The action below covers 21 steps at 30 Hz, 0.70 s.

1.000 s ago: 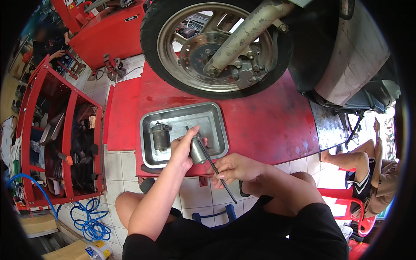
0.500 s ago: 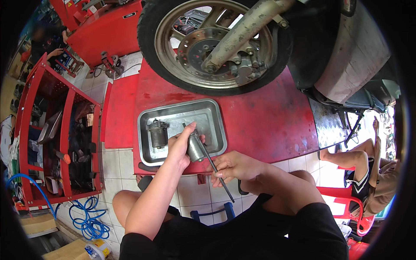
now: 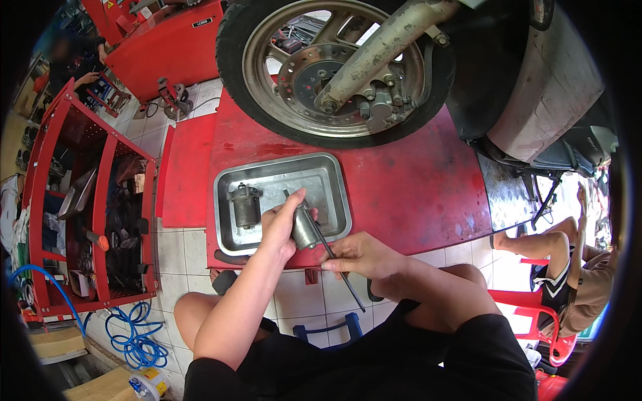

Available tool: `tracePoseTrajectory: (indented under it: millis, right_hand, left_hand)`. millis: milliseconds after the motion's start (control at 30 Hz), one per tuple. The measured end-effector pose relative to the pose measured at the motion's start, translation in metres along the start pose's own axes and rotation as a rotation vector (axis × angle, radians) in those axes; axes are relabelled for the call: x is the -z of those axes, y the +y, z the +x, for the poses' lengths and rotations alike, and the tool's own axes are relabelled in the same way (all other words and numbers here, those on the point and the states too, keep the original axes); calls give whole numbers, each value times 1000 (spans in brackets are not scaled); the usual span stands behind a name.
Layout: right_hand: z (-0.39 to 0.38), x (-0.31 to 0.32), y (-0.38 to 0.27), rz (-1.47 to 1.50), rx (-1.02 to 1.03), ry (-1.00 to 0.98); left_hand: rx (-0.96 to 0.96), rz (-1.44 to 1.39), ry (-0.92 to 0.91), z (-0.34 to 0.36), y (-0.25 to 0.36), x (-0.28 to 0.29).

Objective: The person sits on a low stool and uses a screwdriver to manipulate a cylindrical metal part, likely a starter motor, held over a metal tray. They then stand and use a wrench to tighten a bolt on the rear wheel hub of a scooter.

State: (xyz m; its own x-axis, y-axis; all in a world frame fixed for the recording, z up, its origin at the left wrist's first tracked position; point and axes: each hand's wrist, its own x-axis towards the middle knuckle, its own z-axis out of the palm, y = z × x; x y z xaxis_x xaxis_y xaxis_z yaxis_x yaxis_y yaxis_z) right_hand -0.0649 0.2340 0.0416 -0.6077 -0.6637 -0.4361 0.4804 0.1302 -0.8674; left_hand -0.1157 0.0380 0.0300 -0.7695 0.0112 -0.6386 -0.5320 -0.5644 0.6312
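Note:
My left hand point(image 3: 279, 227) is wrapped round a grey cylindrical metal motor point(image 3: 305, 232), holding it tilted above the near right part of a silver metal tray point(image 3: 281, 166). A thin dark rod point(image 3: 349, 287) runs slantwise along the motor, its upper end beside my left thumb and its lower end past the table's near edge. My right hand point(image 3: 361, 256) pinches this rod between thumb and fingers; whether it is a tool or a loose part I cannot tell. A second, similar motor point(image 3: 245, 208) stands in the left side of the tray, touched by neither hand.
The tray rests on a red lift table point(image 3: 408, 194). Beyond it stands a motorcycle's front wheel point(image 3: 257, 100) with its brake disc. A red shelf cart point(image 3: 100, 220) and a coiled blue hose point(image 3: 137, 337) are at left; a seated person point(image 3: 582, 267) is at right.
My right hand's fingers have shifted slightly on the rod, the thumb now lying across it. The motor stays in my left hand, nearly in the same place.

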Motion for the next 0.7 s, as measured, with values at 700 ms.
tracePoseTrajectory:
  millis: [700]
  right_hand:
    - [-9, -7, -16, 160, -142, -108]
  left_hand:
    - [-18, 54, -19, 0, -2, -2]
